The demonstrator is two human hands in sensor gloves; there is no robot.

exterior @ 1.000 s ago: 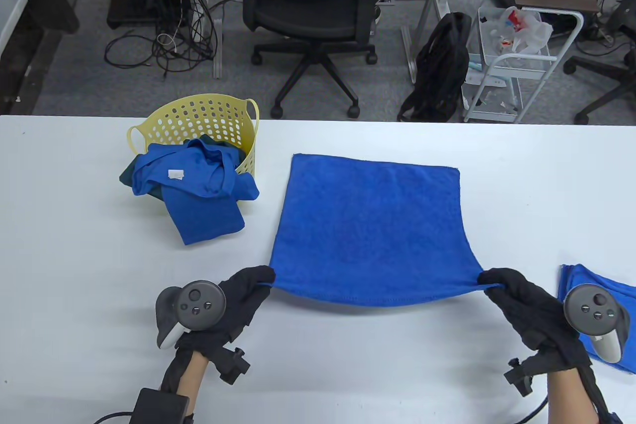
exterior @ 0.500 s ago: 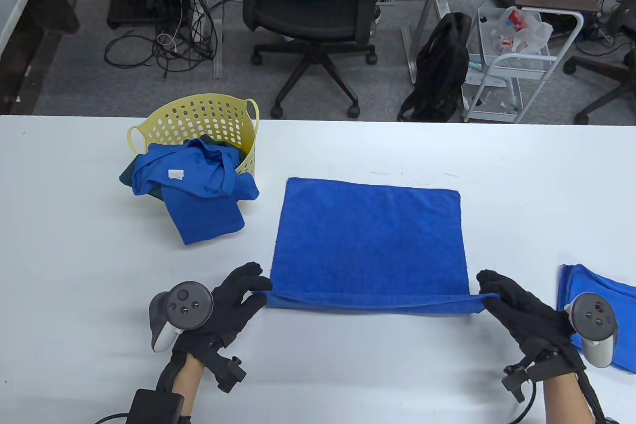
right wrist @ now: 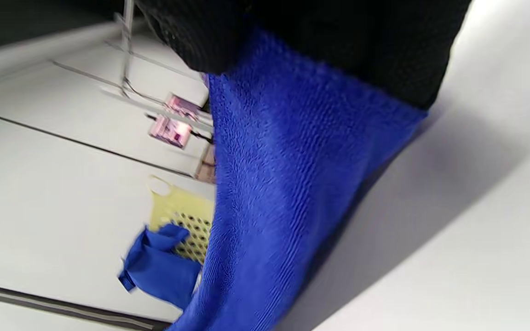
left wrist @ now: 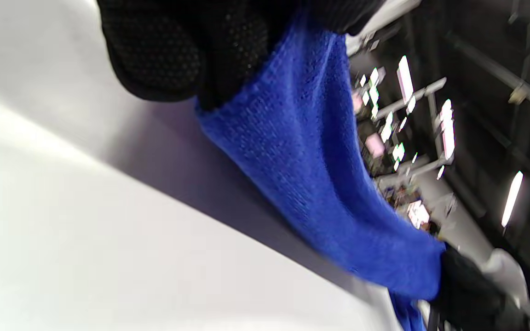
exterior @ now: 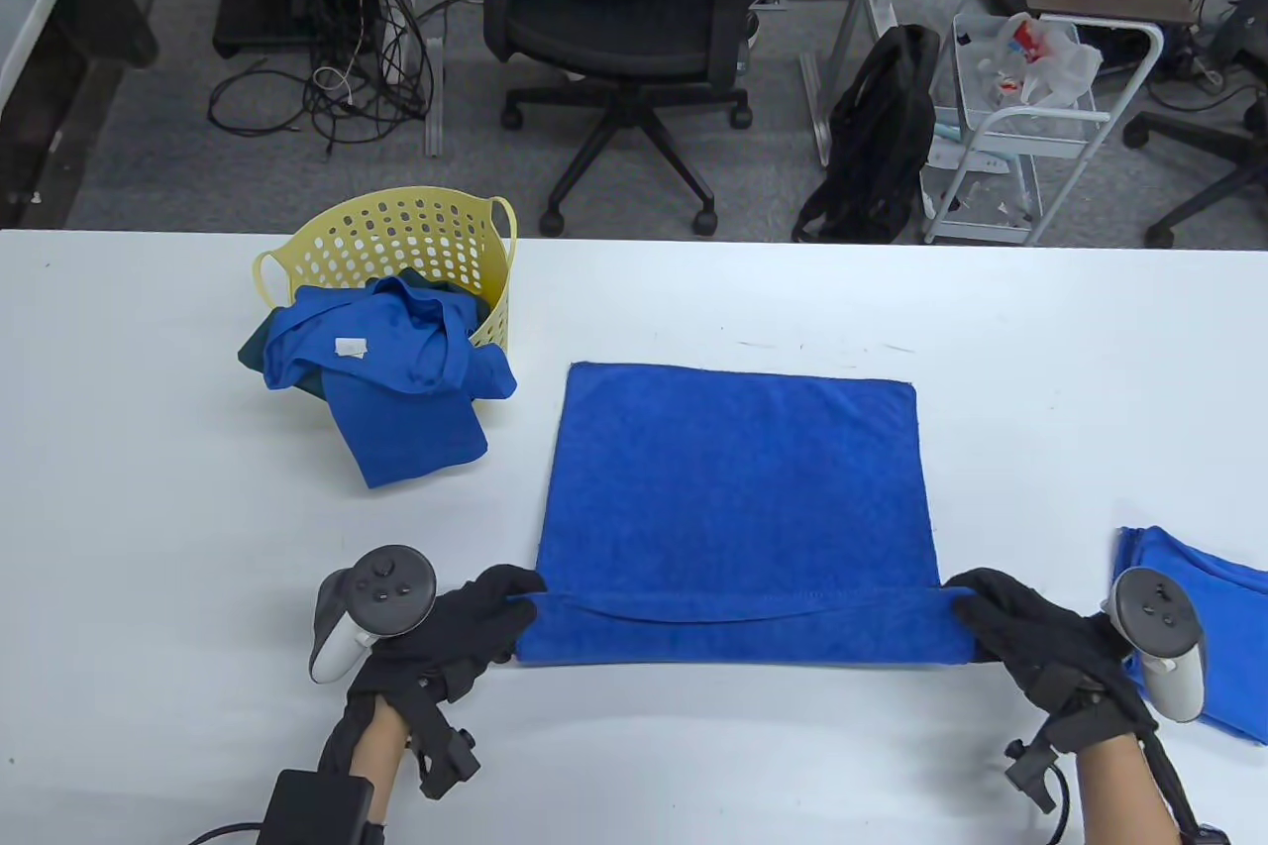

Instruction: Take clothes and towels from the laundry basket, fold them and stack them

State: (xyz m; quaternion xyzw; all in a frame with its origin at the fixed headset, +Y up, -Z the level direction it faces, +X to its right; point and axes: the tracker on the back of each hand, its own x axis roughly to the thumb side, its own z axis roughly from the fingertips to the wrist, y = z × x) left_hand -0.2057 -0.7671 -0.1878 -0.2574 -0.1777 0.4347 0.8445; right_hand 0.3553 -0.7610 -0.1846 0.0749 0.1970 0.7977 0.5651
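We see our left hand (exterior: 475, 622) pinching the near left corner of the blue towel (exterior: 738, 488), fingers curled round the cloth, and the left wrist view shows the dark glove (left wrist: 187, 50) closed on that same fabric just above the desk (exterior: 149, 528). Our right hand (exterior: 1030, 632) grips the near right corner in the same way, and in the right wrist view the towel (right wrist: 283, 184) hangs from the glove (right wrist: 338, 41) with its shadow on the white surface below. Between our two hands the near edge of the towel is turned back on itself, so a narrow folded band runs from one hand to the other along the front. The rest of the towel lies flat on the desk, spread away from us toward the far side, roughly midway across the desk.

To the left and farther back stands the yellow laundry basket (exterior: 396, 236), with blue clothes (exterior: 396, 379) spilling over its rim onto the desk. They lie near the towel's far left corner but do not touch it. At the right edge, just beside our right hand, lies a folded blue cloth (exterior: 1209, 578), partly hidden by the tracker (exterior: 1159, 632) on that hand.
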